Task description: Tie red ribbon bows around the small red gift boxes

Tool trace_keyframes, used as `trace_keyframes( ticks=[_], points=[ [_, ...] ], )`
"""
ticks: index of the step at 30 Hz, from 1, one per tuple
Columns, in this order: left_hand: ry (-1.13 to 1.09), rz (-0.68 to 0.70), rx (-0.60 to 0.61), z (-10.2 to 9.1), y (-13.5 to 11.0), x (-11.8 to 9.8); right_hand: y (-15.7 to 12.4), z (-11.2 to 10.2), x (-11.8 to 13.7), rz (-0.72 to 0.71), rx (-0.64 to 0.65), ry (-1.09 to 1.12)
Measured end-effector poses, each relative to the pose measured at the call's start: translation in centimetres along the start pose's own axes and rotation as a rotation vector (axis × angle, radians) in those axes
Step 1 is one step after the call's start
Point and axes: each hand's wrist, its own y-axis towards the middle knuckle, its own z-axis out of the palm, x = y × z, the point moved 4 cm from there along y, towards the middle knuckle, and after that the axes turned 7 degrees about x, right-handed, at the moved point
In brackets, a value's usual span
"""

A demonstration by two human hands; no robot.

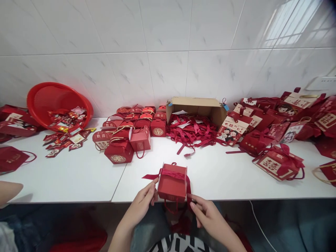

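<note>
A small red gift box (172, 189) lies at the table's front edge, its cord handles showing at the front and back. Across its top runs a dark red ribbon (173, 174), one tail pointing left and the other hanging down the right side. My left hand (143, 201) has its fingers closed against the left side of the box, thumb near the index finger. At the lower right corner, my right hand (206, 211) pinches the hanging ribbon tail between thumb and index finger.
Behind stand several red boxes (118, 154) and a cardboard carton (195, 102) spilling ribbons (193, 127). A tipped red basin (52, 89) holds wrapped sweets (69, 119). Ribboned gift boxes (279, 162) pile up at right. Another person's arm (9, 192) rests at left.
</note>
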Motion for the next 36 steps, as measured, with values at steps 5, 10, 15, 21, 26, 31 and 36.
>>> trace_keyframes(
  ticks=[5, 10, 15, 21, 26, 31, 36],
  points=[
    [-0.158, 0.088, -0.288, -0.5, 1.3, 0.1, 0.2, 1.6, -1.4, 0.045, 0.142, 0.126],
    [-0.523, 0.259, -0.482, -0.6, 2.1, -0.4, 1.3, 2.2, -2.2, -0.034, -0.139, 0.636],
    [-0.684, 0.225, -0.469, -0.7, 2.5, -1.2, 1.9, 1.6, -1.5, -0.104, -0.198, 1.164],
    [-0.849, 0.183, -0.508, -0.9, 2.5, -0.8, 3.4, 1.0, -0.8, -0.006, -0.02, 1.56],
    [-0.739, 0.102, -0.472, -0.5, 2.6, 0.3, 4.0, 0.3, 0.6, -0.018, -0.047, 1.672],
    [-0.593, 0.074, -0.517, -0.4, 2.4, 1.2, 4.9, -0.3, 0.7, -0.048, -0.127, 1.558],
    [-0.547, 0.038, -0.5, -0.3, 2.5, 2.1, 5.8, -0.5, 0.4, -0.202, -0.293, 1.163]
  ],
)
